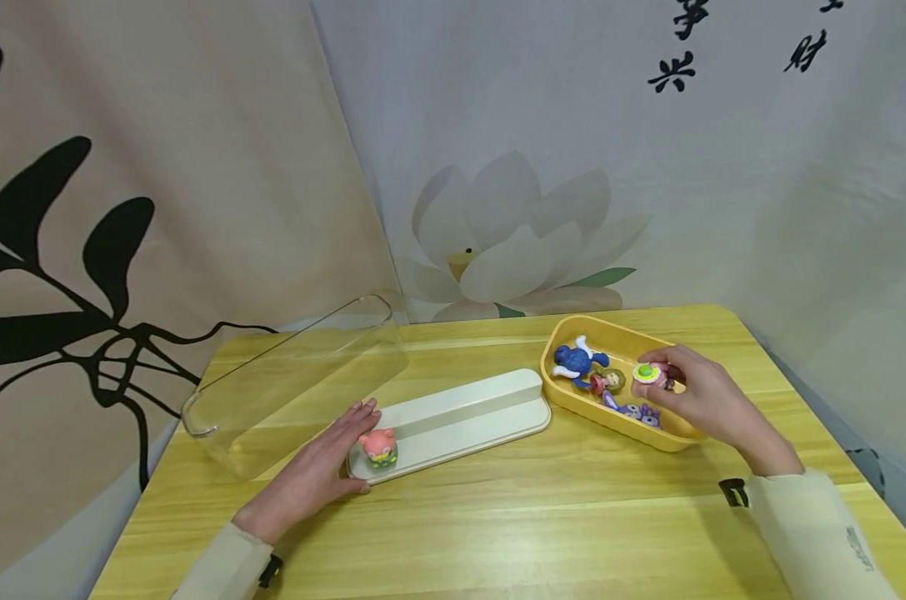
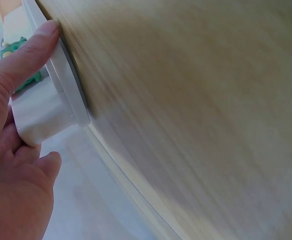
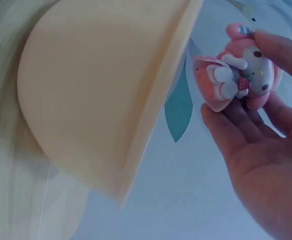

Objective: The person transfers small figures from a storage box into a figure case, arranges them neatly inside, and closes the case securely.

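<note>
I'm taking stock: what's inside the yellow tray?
A blue toy, a doll and purple toys; whatever lies behind the right hand and its pink toy is hidden.

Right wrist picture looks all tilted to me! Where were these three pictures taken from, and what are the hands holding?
There's no robot here, just one person's bare hands. The wide picture comes from a camera on the person's head, looking forward and down. The other two come from cameras worn on the wrists, each watching its own hand. The left hand holds the end of a white tray, where a pink-headed figure sits. The right hand pinches a pink figure above a yellow tray, which holds a blue figure and other toys. A clear cover also lies on the wooden table.
</note>
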`<state>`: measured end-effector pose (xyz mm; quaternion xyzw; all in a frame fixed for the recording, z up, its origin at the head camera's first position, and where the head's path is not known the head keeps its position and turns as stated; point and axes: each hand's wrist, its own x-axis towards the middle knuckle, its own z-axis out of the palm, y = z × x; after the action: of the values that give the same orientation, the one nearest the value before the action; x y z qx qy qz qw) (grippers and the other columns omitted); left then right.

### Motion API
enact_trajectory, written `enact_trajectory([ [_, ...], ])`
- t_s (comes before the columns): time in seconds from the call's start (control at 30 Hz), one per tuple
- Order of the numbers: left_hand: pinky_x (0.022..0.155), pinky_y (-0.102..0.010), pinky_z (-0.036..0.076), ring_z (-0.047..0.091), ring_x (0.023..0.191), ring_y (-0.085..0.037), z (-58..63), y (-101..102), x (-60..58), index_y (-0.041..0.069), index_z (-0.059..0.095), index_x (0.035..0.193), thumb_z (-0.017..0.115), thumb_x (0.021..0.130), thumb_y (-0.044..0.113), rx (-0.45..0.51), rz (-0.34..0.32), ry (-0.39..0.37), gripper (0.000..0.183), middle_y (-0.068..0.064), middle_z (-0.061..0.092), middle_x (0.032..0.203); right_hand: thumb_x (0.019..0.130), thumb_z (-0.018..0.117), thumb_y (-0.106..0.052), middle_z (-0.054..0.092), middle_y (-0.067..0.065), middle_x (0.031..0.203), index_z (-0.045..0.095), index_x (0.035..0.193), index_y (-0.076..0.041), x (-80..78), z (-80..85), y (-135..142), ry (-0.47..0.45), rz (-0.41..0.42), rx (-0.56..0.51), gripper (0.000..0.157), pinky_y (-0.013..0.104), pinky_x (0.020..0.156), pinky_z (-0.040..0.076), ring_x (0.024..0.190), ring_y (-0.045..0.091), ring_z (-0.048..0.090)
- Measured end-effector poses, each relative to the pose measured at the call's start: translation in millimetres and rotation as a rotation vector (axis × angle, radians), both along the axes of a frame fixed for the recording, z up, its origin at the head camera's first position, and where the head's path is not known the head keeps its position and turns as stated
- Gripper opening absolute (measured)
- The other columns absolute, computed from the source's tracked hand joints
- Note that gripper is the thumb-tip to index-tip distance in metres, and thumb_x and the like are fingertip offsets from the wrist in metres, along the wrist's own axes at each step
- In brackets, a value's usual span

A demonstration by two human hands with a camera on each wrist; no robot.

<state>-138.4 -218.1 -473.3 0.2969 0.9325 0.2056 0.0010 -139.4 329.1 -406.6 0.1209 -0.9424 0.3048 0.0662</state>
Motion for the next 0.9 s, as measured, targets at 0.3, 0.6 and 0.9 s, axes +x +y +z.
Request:
enact_trajectory([
  [0.3, 0.116, -0.051, 0.04, 0.029, 0.154, -0.031, -0.7, 0, -0.8, 0.004, 0.042, 0.158, 0.096, 0.07, 0.015, 0.001, -0.004, -0.006, 0.104, -0.006, 0.026, 0.17, 0.091, 0.082, -0.037, 0.07, 0.008, 0.116, 0.067, 0.122, -0.009, 8.3, 5.1, -9, 0.018, -0.065, -0.067, 0.045, 0.006, 0.084, 0.045, 0.115, 0.041, 0.067],
  [0.6, 0.116, -0.051, 0.04, 0.029, 0.154, -0.032, -0.7, 0, -0.9, 0.003, 0.042, 0.157, 0.097, 0.07, 0.015, 0.002, -0.004, -0.009, 0.104, -0.008, 0.027, 0.17, 0.092, 0.081, -0.038, 0.07, 0.009, 0.115, 0.066, 0.124, -0.007, 15.0, 10.7, -22, 0.028, -0.102, -0.108, 0.048, 0.008, 0.08, 0.048, 0.11, 0.037, 0.068],
  [0.9, 0.116, -0.051, 0.039, 0.028, 0.154, -0.031, -1.0, 0, -0.5, 0.003, 0.041, 0.158, 0.097, 0.07, 0.016, 0.0, 0.0, -0.012, 0.104, -0.007, 0.026, 0.17, 0.091, 0.083, -0.025, 0.069, 0.014, 0.114, 0.065, 0.123, 0.0, 18.4, 15.3, -36, 0.044, -0.061, -0.208, 0.044, 0.002, 0.083, 0.049, 0.108, 0.035, 0.07],
])
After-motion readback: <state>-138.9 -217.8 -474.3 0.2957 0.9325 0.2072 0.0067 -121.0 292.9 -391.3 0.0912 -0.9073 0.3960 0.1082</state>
